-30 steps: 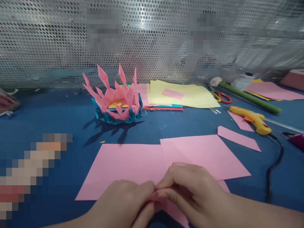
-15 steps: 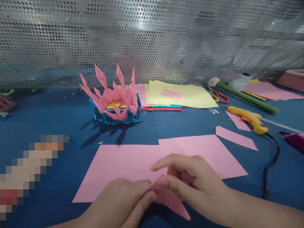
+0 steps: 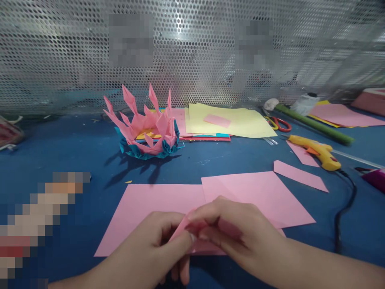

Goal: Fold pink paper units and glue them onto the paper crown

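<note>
A small folded piece of pink paper (image 3: 184,225) is held between both hands at the front of the table. My left hand (image 3: 156,245) grips it with the thumb on top and fingers beneath. From the other side my right hand (image 3: 240,228) pinches it with thumb and forefinger, covering much of it. Flat pink sheets lie behind and under the hands: one sheet (image 3: 144,204) on the left and another sheet (image 3: 258,188) overlapping on the right. Further back stands a ring of folded pink paper petals (image 3: 150,124) with a blue paper base (image 3: 141,152).
Right of the sheets lie a pink strip (image 3: 300,176), a yellow glue gun (image 3: 319,151) with its black cord (image 3: 343,216), and a green rod (image 3: 319,125). Red-handled scissors (image 3: 282,124) and yellow paper (image 3: 246,120) lie behind. A perforated metal screen (image 3: 192,80) closes the back.
The folded pink paper has been turned and raised slightly. My left thumb now lies over it, and my right forefinger has come down onto its upper edge.
</note>
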A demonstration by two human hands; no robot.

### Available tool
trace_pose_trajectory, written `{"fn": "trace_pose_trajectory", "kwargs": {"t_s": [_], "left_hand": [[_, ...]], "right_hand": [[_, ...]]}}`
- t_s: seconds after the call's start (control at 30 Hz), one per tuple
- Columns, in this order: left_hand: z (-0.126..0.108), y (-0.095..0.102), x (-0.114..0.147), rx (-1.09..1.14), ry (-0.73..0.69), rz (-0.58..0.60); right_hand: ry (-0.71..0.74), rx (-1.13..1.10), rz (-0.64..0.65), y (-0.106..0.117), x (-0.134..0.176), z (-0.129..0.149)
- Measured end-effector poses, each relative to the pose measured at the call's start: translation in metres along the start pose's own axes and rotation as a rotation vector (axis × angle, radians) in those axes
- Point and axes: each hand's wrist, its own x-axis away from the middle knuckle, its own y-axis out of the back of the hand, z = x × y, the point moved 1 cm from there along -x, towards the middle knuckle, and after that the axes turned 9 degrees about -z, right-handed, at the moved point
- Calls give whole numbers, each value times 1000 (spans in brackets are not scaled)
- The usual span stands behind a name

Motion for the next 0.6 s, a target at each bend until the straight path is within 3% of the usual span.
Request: {"fn": "trace_pose_trajectory", "kwargs": {"t_s": [0.17, 0.3, 0.43, 0.6], "left_hand": [[0, 1, -1, 86, 52, -70], [3, 3, 1, 77, 17, -138], [2, 3, 0, 133, -4, -130], [-2, 4, -4, 148, -13, -141]], "right_hand": [[-39, 11, -37, 1, -1, -1], [-41, 51, -120, 1, -3, 0], [-34, 134, -196, 1, -3, 0], [77, 184, -169, 1, 0, 0]]}}
